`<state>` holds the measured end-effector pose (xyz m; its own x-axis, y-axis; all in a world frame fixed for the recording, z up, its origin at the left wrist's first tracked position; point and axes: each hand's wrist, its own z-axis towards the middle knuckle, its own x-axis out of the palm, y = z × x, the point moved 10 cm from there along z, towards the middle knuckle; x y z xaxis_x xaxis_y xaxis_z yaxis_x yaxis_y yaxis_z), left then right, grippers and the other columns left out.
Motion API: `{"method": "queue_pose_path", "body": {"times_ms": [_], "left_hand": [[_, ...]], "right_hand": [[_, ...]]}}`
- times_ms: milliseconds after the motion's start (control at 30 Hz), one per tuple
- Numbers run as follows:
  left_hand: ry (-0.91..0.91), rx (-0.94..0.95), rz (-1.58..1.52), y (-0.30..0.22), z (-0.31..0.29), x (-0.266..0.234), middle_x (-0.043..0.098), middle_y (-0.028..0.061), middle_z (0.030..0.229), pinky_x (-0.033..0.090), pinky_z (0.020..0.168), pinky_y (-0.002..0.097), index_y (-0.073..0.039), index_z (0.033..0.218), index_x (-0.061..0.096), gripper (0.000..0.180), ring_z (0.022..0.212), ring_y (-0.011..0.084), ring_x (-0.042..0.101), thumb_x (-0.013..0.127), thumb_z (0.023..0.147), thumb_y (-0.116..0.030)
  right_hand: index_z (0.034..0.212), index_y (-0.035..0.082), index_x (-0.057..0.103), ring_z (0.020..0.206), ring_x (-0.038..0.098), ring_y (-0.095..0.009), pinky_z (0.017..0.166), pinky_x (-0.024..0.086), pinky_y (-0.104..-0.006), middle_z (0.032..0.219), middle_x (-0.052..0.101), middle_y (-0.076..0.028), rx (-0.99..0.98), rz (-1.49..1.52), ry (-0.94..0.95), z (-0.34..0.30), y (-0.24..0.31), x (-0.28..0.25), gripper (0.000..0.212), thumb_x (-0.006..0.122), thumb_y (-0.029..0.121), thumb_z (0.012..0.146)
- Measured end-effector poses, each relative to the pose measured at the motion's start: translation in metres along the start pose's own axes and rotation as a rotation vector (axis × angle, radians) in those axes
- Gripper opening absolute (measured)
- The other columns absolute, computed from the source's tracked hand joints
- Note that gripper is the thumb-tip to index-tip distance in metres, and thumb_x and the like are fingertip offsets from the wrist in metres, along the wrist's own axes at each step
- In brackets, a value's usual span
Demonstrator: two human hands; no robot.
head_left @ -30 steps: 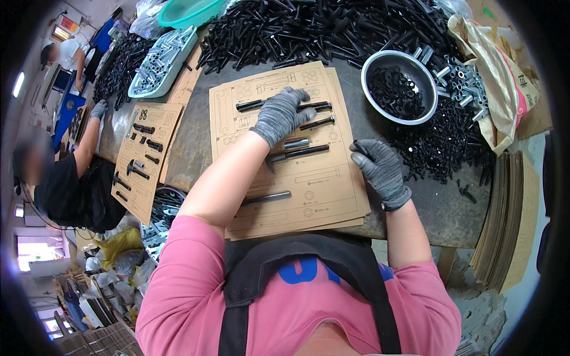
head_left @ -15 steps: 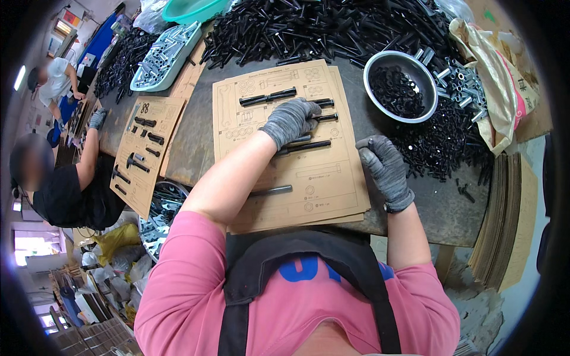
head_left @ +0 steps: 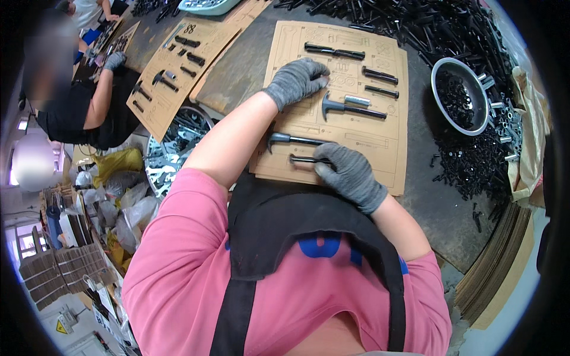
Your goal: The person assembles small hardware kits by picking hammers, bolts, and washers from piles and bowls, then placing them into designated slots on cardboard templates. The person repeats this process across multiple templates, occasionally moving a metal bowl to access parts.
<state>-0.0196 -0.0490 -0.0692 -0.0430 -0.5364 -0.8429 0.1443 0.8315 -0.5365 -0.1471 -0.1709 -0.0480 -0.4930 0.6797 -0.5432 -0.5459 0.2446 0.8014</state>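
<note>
- The bench (head_left: 415, 136) is being partly covered by the card (head_left: 380, 160), which could be pulled askew if its left edge were being dragged by the left forearm (head_left: 231, 139).
- The bowl (head_left: 433, 89) is standing to the right, well apart from both hands.
- The left hand (head_left: 297, 82) is being held at the card's left side; its fingers are being kept bent, but whether anything is being gripped cannot be told.
- The right hand (head_left: 350, 175) is being held over the card's near part, the bolt's right end apparently being clamped between finger and thumb.
- The far hammer (head_left: 356, 110) and near hammer (head_left: 291, 138) are lying on the card; the latter could be knocked by the right fingers, just beside its handle.
- The bolt (head_left: 303, 158) is being pinched just nearer than the near hammer; through an uneven release, it could be rolled crooked.
- The tube (head_left: 357, 101) is lying just beyond the far hammer; being round, it could be rolled by any tilting.
</note>
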Motion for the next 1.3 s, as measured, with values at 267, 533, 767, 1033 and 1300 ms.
{"method": "queue_pose_path", "body": {"times_ms": [267, 533, 767, 1033, 1300], "left_hand": [[0.023, 0.039, -0.002, -0.001, 0.000, 0.001, 0.063, 0.0105, 0.095, 0.047, 0.080, 0.0332, -0.011, 0.103, 0.063, 0.030, 0.088, 0.0243, 0.060, 0.058, 0.081, -0.031], [0.008, 0.036, -0.013, 0.002, 0.000, 0.002, 0.064, 0.0103, 0.094, 0.047, 0.081, 0.0331, -0.011, 0.102, 0.063, 0.030, 0.087, 0.0239, 0.061, 0.059, 0.081, -0.032], [0.014, 0.010, -0.039, 0.006, 0.001, 0.004, 0.063, 0.0097, 0.098, 0.046, 0.083, 0.0328, -0.011, 0.103, 0.062, 0.030, 0.091, 0.0234, 0.060, 0.058, 0.082, -0.031], [0.091, -0.006, -0.198, 0.001, 0.004, 0.002, 0.064, 0.0115, 0.094, 0.045, 0.083, 0.0334, -0.007, 0.101, 0.063, 0.029, 0.088, 0.0239, 0.060, 0.058, 0.081, -0.027], [0.242, 0.148, -0.550, -0.119, 0.008, 0.043, 0.060, 0.0076, 0.105, 0.043, 0.090, 0.0295, -0.007, 0.112, 0.057, 0.032, 0.098, 0.0162, 0.055, 0.060, 0.082, -0.018]], "right_hand": [[0.090, 0.013, 0.058, 0.069, 0.059, -0.025, 0.058, 0.049, -0.0371, 0.081, 0.055, -0.008, -0.033, -0.462, 0.086, -0.011, 0.002, 0.023, 0.014, 0.058, 0.020, 0.078], [0.093, 0.012, 0.060, 0.073, 0.057, -0.026, 0.062, 0.048, -0.0347, 0.081, 0.055, -0.008, 0.008, -0.439, 0.114, -0.008, 0.001, 0.027, 0.018, 0.062, 0.018, 0.075], [0.097, 0.008, 0.059, 0.078, 0.058, -0.024, 0.069, 0.047, -0.0315, 0.088, 0.058, -0.010, 0.074, -0.256, -0.036, -0.024, -0.011, -0.024, 0.020, 0.059, 0.013, 0.078], [0.101, 0.007, 0.059, 0.088, 0.058, -0.027, 0.078, 0.045, -0.0335, 0.095, 0.060, -0.012, 0.461, -0.410, -0.385, -0.135, -0.082, -0.169, 0.021, 0.058, 0.014, 0.081], [0.106, 0.010, 0.057, 0.096, 0.055, -0.033, 0.082, 0.044, -0.0410, 0.101, 0.059, -0.016, 1.026, -0.871, -0.480, -0.247, -0.134, -0.259, 0.031, 0.053, 0.031, 0.084]]}}
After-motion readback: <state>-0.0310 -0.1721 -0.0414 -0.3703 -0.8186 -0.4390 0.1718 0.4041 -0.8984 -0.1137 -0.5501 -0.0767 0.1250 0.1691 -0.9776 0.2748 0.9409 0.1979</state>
